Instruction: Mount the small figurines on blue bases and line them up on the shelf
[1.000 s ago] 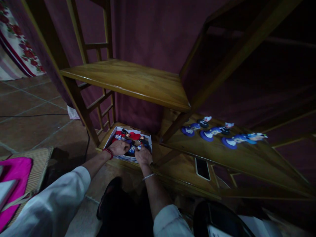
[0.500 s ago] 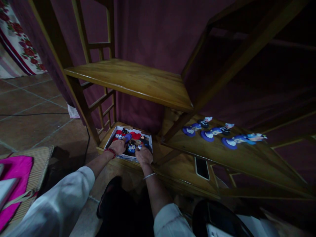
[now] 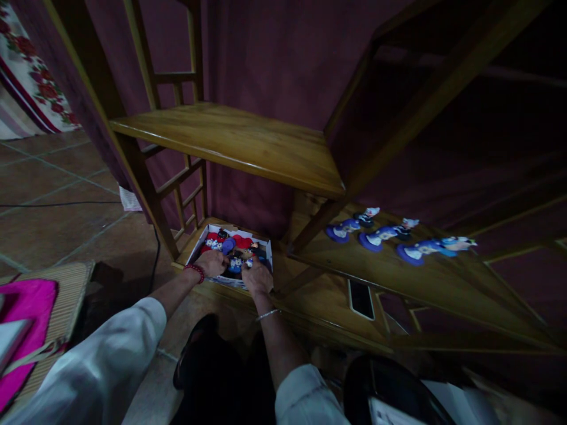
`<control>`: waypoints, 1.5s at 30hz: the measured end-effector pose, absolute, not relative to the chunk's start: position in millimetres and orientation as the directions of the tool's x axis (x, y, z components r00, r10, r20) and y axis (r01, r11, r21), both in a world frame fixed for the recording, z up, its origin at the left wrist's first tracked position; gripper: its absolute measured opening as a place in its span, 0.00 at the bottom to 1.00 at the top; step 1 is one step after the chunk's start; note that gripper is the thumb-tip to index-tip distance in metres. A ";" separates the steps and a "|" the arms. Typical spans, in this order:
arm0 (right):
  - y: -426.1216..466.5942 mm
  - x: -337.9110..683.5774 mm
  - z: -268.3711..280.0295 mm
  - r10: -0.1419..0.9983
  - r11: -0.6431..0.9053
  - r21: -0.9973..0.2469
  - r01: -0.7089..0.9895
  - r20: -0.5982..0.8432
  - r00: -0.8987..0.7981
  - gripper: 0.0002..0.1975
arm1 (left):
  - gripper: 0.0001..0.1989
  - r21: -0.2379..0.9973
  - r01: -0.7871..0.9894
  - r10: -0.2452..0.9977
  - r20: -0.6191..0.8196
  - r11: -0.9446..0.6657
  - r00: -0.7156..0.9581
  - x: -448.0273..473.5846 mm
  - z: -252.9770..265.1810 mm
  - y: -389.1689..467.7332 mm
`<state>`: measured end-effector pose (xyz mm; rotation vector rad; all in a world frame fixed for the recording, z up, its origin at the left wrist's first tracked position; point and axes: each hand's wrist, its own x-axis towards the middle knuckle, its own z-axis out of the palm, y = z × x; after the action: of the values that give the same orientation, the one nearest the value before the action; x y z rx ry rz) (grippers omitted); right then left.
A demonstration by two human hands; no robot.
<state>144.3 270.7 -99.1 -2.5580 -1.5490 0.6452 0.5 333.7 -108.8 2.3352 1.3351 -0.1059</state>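
Blue-and-white figurine (image 3: 235, 264) in white-walled box (image 3: 200, 244), between left hand (image 3: 212, 263) and right hand (image 3: 257, 276).
Lies just ahead of and between both sets of fingertips; long axis looks roughly crosswise, left to right, but too dim and small to be sure. About equally near either hand. Left: fingers part curled, tips just beside figurine's left side; cannot tell if gripping. Right: fingers bent down, nearly closed, at its right side; hold likewise unclear. Purple round base (image 3: 228, 245) just beyond left fingertips, red pieces (image 3: 243, 241) farther ahead. Purple-based figurines (image 3: 381, 237) well off to right of right hand, on wooden shelf (image 3: 349, 260).
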 end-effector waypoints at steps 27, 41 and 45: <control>276.2 147.4 -102.9 0.858 -0.496 -0.337 0.800 -0.330 0.393 0.18 | 0.13 0.399 0.841 0.797 -0.334 -0.365 0.504 -7.5 -133.5 348.8; 274.7 146.3 -99.1 0.856 -0.499 -0.345 0.795 -0.339 0.390 0.17 | 0.21 0.479 0.854 0.945 -0.132 -0.202 0.298 -12.1 -125.7 351.4; 275.0 147.0 -99.0 0.857 -0.498 -0.356 0.791 -0.338 0.388 0.18 | 0.15 0.426 0.896 0.968 -0.145 -0.126 0.205 -15.5 -124.3 350.8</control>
<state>147.0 275.0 -99.0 -2.5007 -1.4947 0.7367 -15.5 350.8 -124.3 2.0665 1.7322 0.2316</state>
